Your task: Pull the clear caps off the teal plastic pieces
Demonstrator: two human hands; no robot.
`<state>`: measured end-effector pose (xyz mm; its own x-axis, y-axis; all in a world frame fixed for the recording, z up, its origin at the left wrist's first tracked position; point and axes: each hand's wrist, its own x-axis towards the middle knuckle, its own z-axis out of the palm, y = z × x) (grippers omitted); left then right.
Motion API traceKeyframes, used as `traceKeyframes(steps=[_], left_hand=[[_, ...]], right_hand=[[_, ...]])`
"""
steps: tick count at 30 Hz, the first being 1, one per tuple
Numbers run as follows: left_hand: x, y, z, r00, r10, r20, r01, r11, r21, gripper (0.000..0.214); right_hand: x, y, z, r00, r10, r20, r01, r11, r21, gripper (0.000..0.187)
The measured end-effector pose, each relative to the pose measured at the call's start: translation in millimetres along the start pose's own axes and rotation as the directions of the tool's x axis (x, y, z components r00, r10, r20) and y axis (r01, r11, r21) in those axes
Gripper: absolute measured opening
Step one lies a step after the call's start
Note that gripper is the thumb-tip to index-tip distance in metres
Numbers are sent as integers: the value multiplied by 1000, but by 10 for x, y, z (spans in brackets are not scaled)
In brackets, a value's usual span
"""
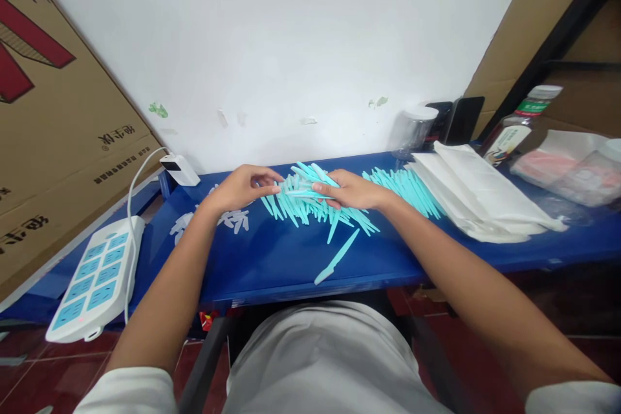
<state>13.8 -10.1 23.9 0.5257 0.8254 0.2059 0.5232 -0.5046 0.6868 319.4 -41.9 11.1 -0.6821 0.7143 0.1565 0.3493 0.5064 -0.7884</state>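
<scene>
My right hand is closed around a bunch of turquoise eyebrow razors, which fan out to the left above the table. At their left ends is my left hand, its thumb and fingers slightly apart; any small piece between them is too small to make out. Below both hands lies a loose pile of the same razors. One single razor rests nearer the table's front edge. Small translucent plastic pieces, like blade caps, lie scattered by my left wrist, partly hidden by the forearm.
On the blue table, more razors lie in a row at right, beside white paper bags. Behind stand a clear jar and a bottle. A power strip and a white device sit left, near a large carton.
</scene>
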Motion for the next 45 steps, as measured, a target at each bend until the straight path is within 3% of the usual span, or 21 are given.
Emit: traceKeyframes(steps=[3, 6, 9, 18, 24, 28, 31, 33, 37, 41, 45], left_hand=[[-91, -159, -285, 982, -181, 47, 163, 953, 257, 32], [-160, -305, -414, 898, -370, 240, 276, 896, 349, 37], [-187, -363, -425, 852, -408, 328, 266, 877, 401, 40], [-128, -343, -354, 773, -478, 417, 296, 854, 428, 42], [-59, -325, -98, 846, -374, 381, 226, 897, 379, 45], [-65, -258, -35, 853, -341, 394, 213, 918, 334, 47], [-85, -191, -66, 858, -330, 395, 265, 941, 210, 44], [-87, -122, -64, 897, -287, 335, 268, 958, 101, 43], [-60, 66, 60, 976, -131, 174, 148, 985, -91, 39], [-21, 198, 233, 990, -35, 137, 72, 959, -273, 36], [8, 209, 340, 996, -17, 89, 49, 926, -374, 38]], right_hand=[[-12, 10, -31, 1000, 27, -10, -27, 1000, -3, 63], [-13, 18, -39, 999, 40, -16, -41, 999, -10, 62], [-7, 18, -26, 999, 32, 1, -32, 999, -36, 64], [0, 39, -11, 998, 57, 20, -57, 998, -26, 64], [0, 18, -4, 998, 37, 43, -37, 999, -15, 62], [-6, 5, -3, 998, 41, 51, -41, 999, 6, 62], [-8, 8, 1, 997, 50, 60, -52, 998, 34, 61], [-9, 12, 11, 995, 76, 68, -78, 996, 36, 65], [-15, 4, 40, 990, 127, 67, -129, 991, 37, 75], [-19, -24, 40, 989, 135, 53, -137, 990, 39, 77], [-14, -35, 21, 994, 101, 47, -101, 995, -9, 73]])
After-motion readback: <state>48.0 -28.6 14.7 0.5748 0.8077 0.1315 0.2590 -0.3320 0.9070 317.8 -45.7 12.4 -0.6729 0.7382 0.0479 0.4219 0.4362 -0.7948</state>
